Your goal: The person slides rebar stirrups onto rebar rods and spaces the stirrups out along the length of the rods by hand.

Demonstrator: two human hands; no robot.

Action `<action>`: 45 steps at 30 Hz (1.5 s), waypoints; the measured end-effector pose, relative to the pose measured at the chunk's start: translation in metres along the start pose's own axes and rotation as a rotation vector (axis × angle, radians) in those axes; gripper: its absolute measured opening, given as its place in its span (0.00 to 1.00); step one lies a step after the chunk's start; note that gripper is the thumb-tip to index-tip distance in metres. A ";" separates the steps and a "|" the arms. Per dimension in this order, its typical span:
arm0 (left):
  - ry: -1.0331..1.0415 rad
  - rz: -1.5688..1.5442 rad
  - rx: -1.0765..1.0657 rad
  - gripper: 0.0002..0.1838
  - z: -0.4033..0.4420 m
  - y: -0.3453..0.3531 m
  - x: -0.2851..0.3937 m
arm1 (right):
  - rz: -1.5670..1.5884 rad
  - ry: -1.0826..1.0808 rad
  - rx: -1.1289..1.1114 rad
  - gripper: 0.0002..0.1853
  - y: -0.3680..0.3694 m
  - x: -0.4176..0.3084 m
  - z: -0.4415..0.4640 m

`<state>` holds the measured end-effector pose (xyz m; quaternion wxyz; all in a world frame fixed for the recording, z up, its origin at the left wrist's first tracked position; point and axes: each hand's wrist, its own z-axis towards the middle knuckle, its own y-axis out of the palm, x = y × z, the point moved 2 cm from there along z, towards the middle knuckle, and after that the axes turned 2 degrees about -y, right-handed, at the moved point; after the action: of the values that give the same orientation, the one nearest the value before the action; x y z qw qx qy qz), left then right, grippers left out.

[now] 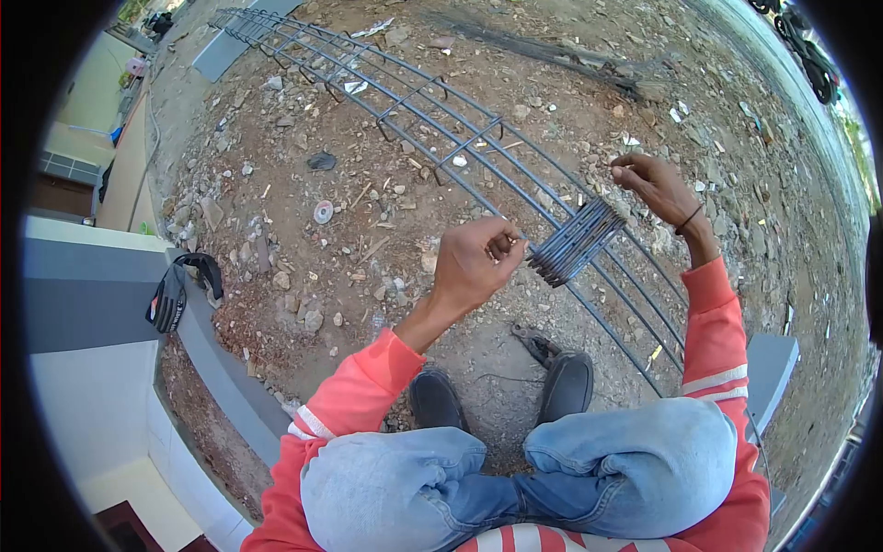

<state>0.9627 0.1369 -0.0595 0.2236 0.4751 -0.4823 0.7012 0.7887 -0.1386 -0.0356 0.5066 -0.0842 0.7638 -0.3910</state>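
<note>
A long rebar cage [441, 120] of steel bars with square stirrups runs from the upper left to the lower right. A tight bundle of stirrups [579, 241] sits around its bars in front of me. My left hand [474, 262] is closed in a pinch at the left end of this bundle, close to the near bar. My right hand [658, 189] is raised beyond the bundle's far right corner, its thumb and fingers pressed together. Anything held in either pinch is too small to make out.
Dark shoes [566, 386] are planted on the stony ground, with a dark tool-like object [535, 345] by them. Grey supports [771, 373] stand under the cage's ends. Dark gloves [170, 293] lie on a ledge at left. Dark mesh [552, 55] lies beyond the cage.
</note>
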 end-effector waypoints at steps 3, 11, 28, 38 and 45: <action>-0.030 -0.191 0.118 0.07 -0.023 0.032 -0.004 | 0.146 0.017 0.001 0.23 0.029 0.015 -0.029; -0.057 -0.381 0.214 0.05 -0.026 0.055 -0.030 | 0.142 0.010 0.234 0.16 0.057 0.010 -0.027; -0.202 -0.580 -0.077 0.07 -0.009 0.045 -0.044 | 0.201 0.077 0.204 0.15 0.064 0.018 -0.008; -0.101 -0.313 0.289 0.14 -0.040 0.056 -0.036 | 0.238 0.021 0.220 0.13 0.065 0.022 -0.001; 0.016 -0.140 0.209 0.25 -0.069 0.084 -0.016 | 0.203 0.038 0.180 0.16 0.062 0.016 -0.011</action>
<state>0.8736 0.1642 -0.1183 0.2250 0.5229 -0.3706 0.7339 0.7887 -0.0992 -0.0870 0.5343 0.0468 0.7399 -0.4061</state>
